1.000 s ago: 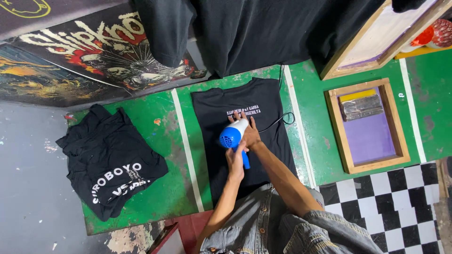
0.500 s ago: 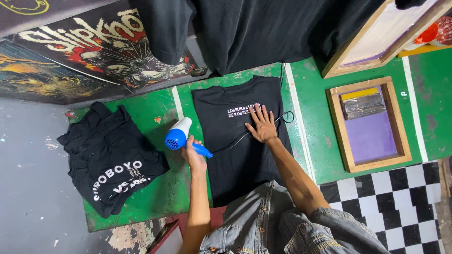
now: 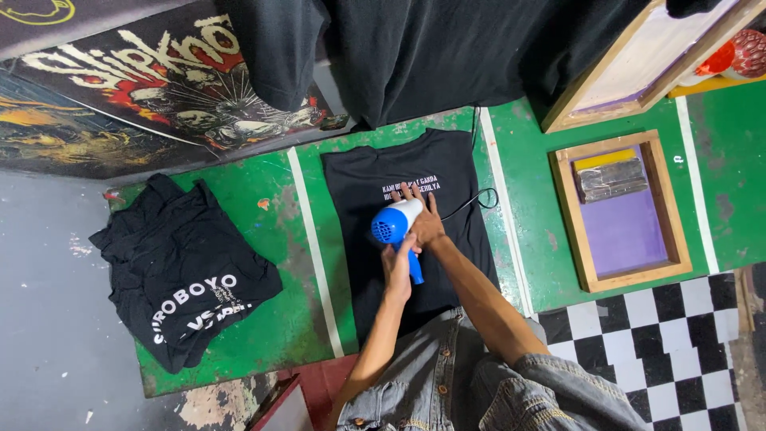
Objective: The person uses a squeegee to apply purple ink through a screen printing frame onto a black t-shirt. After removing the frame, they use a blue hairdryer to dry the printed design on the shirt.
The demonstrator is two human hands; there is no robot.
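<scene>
Head cam looking straight down. Nearest: person's lap w/ grey denim jacket [image 3: 479,391], both bare forearms reaching fwd over the table edge.

Left hand [image 3: 397,267] is clenching the blue handle of a hair dryer [image 3: 396,225]; blue-and-white body, blue rear grille facing up at the cam, nozzle end pointing away toward the white print. Dryer is sitting just over the middle of a black t-shirt [image 3: 415,231], between the two hands.

Right hand [image 3: 423,219] is lying flat on the shirt, fingers spread and released, not grasping anything; fingertips are touching the lower edge of the small white print [image 3: 411,188] on the shirt's chest. It's pressing just beside the dryer's white barrel. Can't tell if the nozzle is touching the cloth.

Black shirt is lying flat, spread on a green painted table [image 3: 271,239] w/ white stripes and worn patches. Dryer's black cord [image 3: 471,202] is looping off to the right across the shirt edge.

Left of it, well apart: a heap of black shirts [image 3: 179,271] w/ white lettering, rumpled, partly hanging over the table's left edge above grey floor.

Right, on the green: a wooden printing screen frame [image 3: 621,209] w/ purple mesh, yellow strip & a grey block at its top end. Black-white checkered surface [image 3: 670,351] is showing near the bottom right.

Farthest: dark cloth [image 3: 447,48] hanging over the table's back edge, a 2nd wooden frame [image 3: 646,56] leaning at top right, and painted band-style posters [image 3: 136,72] at top left.
</scene>
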